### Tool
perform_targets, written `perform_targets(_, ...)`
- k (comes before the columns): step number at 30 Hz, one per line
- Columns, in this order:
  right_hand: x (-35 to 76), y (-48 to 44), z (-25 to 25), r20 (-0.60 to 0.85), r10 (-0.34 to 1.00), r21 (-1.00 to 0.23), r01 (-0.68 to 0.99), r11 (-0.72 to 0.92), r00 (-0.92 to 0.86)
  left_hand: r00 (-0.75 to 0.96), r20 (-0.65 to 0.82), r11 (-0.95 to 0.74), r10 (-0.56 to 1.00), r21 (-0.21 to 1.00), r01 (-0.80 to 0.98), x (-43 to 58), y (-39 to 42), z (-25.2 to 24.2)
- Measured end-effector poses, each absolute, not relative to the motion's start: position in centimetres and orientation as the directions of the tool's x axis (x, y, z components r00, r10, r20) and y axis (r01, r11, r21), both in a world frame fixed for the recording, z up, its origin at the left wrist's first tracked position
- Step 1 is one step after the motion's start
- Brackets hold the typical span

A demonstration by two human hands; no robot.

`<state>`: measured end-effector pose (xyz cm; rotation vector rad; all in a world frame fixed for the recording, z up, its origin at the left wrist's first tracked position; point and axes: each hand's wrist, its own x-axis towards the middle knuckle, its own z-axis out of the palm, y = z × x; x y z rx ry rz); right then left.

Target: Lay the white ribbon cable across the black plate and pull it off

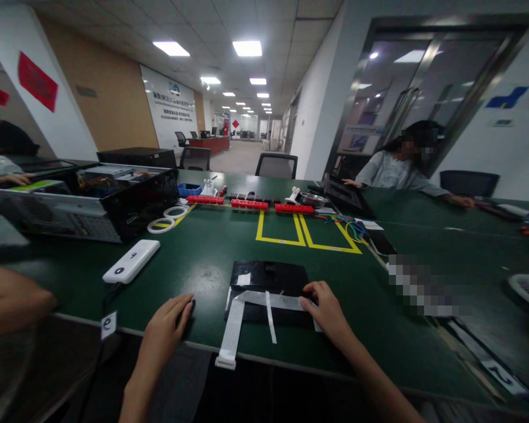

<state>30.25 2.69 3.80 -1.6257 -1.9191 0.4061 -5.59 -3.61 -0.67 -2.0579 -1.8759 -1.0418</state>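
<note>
A black panel-like part (268,273) lies on the green table in front of me. Across it runs a flat grey ribbon cable (233,329), which bends down toward me and hangs its white connector over the table's front edge. A narrow white strip (271,320) crosses the cable. My right hand (326,308) is at the part's right side, thumb and index finger apart at the cable's right end, holding nothing that I can see. Left of the part, my left hand (166,323) rests near the table's edge, its fingers loosely extended and empty.
A white power bank (132,261) with a black cord lies at the left, beyond it two white rings (161,225) and an open computer case (114,205). Red strips (249,204), yellow tape outlines (282,241) and coloured wires (355,229) are farther back. People sit at both sides.
</note>
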Motion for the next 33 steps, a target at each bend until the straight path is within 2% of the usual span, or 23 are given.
perform_targets(3,30.1,2.6,4.0,0.248,0.957,-0.506,0.822,0.262,-0.152,-0.038,0.605,-0.187,0.795,0.304,0.934,-6.2,-3.6,-1.3)
perform_targets(5,30.1,2.5,4.2,0.237,0.936,-0.438,0.832,0.341,-0.259,-0.024,0.603,-0.194,0.797,0.293,0.936,-6.1,-3.6,-1.3)
perform_targets(8,30.2,2.5,4.3,0.153,0.893,-0.371,0.813,0.448,-0.423,-0.026,0.598,-0.189,0.801,0.294,0.937,-5.9,-3.5,-1.3)
perform_targets(12,30.6,2.6,4.4,0.059,0.877,-0.353,0.811,0.466,-0.478,-0.031,0.593,-0.18,0.805,0.294,0.939,-6.1,-3.6,-1.4)
perform_targets(18,33.5,2.7,4.3,0.037,0.918,-0.331,0.862,0.384,-0.395,-0.033,0.581,-0.173,0.813,0.297,0.939,-6.4,-3.7,-1.3)
perform_targets(26,43.9,2.4,2.2,-0.034,0.993,-0.293,0.951,0.098,-0.113,-0.036,0.579,-0.173,0.815,0.302,0.937,-6.4,-3.6,-1.4)
perform_targets(33,50.9,0.7,0.5,0.048,0.998,-0.361,0.931,0.055,-0.041,-0.031,0.586,-0.182,0.81,0.301,0.936,-6.8,-3.3,-2.0)
